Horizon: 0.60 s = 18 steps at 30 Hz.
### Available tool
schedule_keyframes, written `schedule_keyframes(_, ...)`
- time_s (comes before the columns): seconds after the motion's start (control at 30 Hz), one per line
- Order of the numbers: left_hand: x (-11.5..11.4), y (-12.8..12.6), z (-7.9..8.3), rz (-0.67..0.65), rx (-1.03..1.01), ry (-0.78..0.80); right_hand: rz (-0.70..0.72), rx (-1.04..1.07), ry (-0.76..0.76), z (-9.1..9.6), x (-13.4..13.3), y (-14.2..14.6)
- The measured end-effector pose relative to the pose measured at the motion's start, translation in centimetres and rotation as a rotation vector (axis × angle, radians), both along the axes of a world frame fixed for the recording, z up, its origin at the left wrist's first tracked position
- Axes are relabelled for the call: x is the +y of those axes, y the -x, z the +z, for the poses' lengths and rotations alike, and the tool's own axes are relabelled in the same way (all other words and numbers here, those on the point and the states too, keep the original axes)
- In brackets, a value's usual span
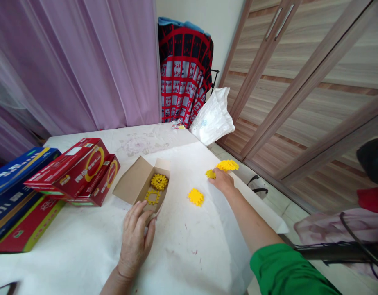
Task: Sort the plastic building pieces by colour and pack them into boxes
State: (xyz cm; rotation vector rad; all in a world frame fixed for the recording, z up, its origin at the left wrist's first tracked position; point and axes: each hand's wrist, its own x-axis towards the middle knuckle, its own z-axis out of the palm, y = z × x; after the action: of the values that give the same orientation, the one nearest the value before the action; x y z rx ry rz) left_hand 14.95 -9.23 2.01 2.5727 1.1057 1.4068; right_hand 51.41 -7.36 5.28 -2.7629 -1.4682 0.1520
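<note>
A small brown cardboard box (136,180) lies open on the white table (182,246), with yellow toothed plastic pieces (159,181) inside it. My left hand (135,237) rests on the table with its fingers curled against the box's near end. My right hand (222,180) reaches to the table's right edge and is closed on a bunch of yellow pieces (227,165). One more yellow piece (195,197) lies loose on the table between the box and my right hand.
Red boxes (81,170) are stacked at the left, beside blue boxes (13,180). A white plastic bag (213,119) and a red patterned cloth (185,73) stand behind the table. Wooden wardrobe doors (299,82) are at the right.
</note>
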Motion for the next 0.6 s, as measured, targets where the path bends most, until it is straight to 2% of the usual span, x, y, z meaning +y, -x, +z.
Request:
schedule_keyframes(0.13,-0.2,0.0,0.1,0.002,0.013,0.007,0.024,0.009,-0.013,-0.3,-0.4,0.2)
schedule_keyframes(0.23,-0.3,0.0,0.1,0.013,0.004,0.017,0.055,0.109,-0.101,0.7,-0.9,1.6)
schedule_keyframes(0.37,-0.4,-0.1,-0.1,0.027,-0.020,0.030,0.265,0.344,-0.294,4.4,-1.2,6.7)
schedule_keyframes(0.5,-0.5,-0.2,0.1,0.039,-0.033,0.027,0.519,0.386,-0.253,8.1,-0.7,13.2)
schedule_keyframes(0.6,-0.6,-0.2,0.3,0.044,-0.027,0.027,0.665,0.286,-0.179,8.9,0.0,16.5)
